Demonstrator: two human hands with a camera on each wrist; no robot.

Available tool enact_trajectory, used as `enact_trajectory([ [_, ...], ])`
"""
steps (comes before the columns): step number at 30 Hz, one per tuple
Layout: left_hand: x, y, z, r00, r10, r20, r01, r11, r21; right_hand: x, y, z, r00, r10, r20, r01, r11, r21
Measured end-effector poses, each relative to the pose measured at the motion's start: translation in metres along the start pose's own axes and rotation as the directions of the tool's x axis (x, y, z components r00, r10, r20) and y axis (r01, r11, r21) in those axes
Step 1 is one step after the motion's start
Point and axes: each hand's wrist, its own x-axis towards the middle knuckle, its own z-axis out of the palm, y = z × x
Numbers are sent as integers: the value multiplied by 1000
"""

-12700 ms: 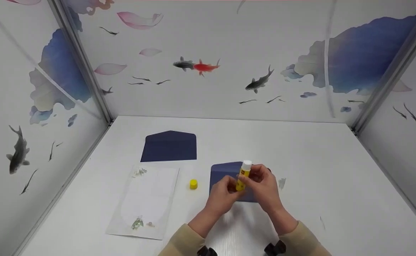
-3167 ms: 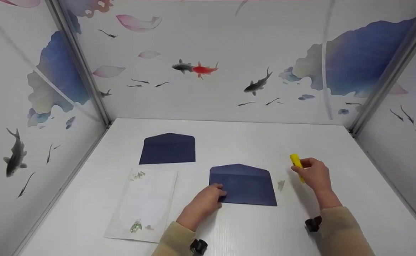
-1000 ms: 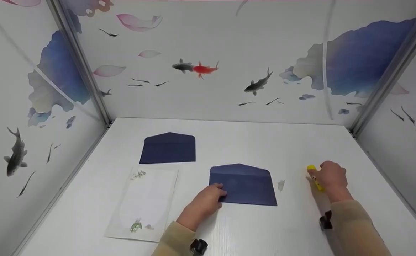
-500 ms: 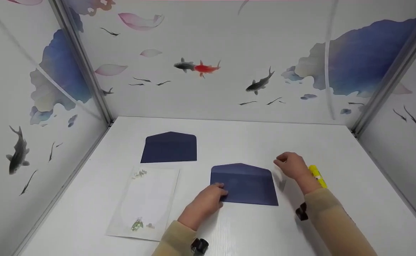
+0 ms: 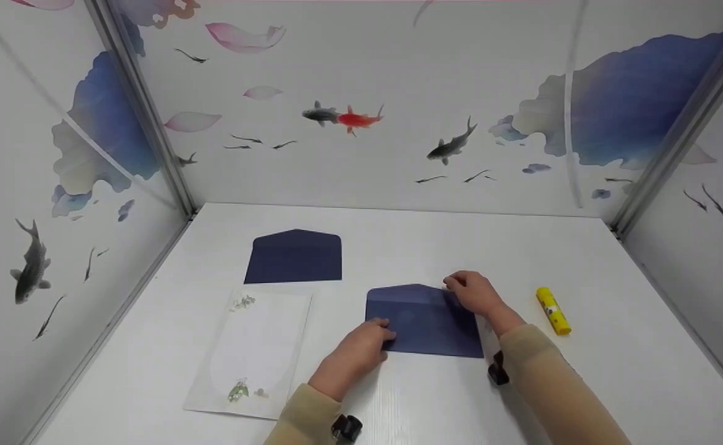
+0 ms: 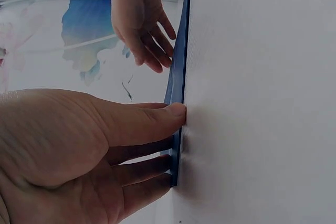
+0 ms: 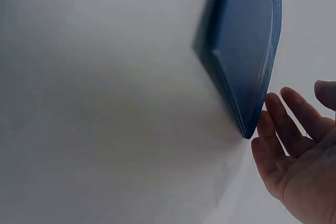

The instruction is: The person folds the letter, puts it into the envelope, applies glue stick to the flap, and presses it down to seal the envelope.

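A dark blue envelope [image 5: 423,327] lies on the table with its pointed flap [image 5: 407,293] unfolded toward the back. My left hand [image 5: 355,349] presses on its lower left part; in the left wrist view the thumb [image 6: 157,121] reaches the near edge while the other fingers extend over the face. At the flap's right corner is my right hand [image 5: 475,292], its fingers relaxed; the right wrist view shows fingertips [image 7: 268,100] right at the envelope's edge. A yellow capped glue stick [image 5: 553,311] lies on the table beyond the right forearm.
Behind and to the left lies a second dark blue envelope [image 5: 293,256], flap also unfolded. A white sheet of paper [image 5: 253,352] with printed plants is beside my left forearm. White panels with painted fish enclose the table's back and sides.
Both hands earlier held the uncapped glue stick, which was later capped in the right hand. That hand has laid it down at right and moved left to the flap. The left hand stays put.
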Motion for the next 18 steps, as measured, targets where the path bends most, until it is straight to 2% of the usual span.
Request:
enact_trajectory([
  [4,0,0,0,1000,13,-8,-13,1000,6,0,-4,2,1000,-15,11,15,1000,-3],
  [9,0,0,-1,1000,23,-6,-23,1000,1,-2,-7,2,999,-45,-17,45,999,-7],
  [18,1,-1,1,1000,27,4,-27,1000,15,-12,-11,3,986,-163,-16,162,984,-71],
])
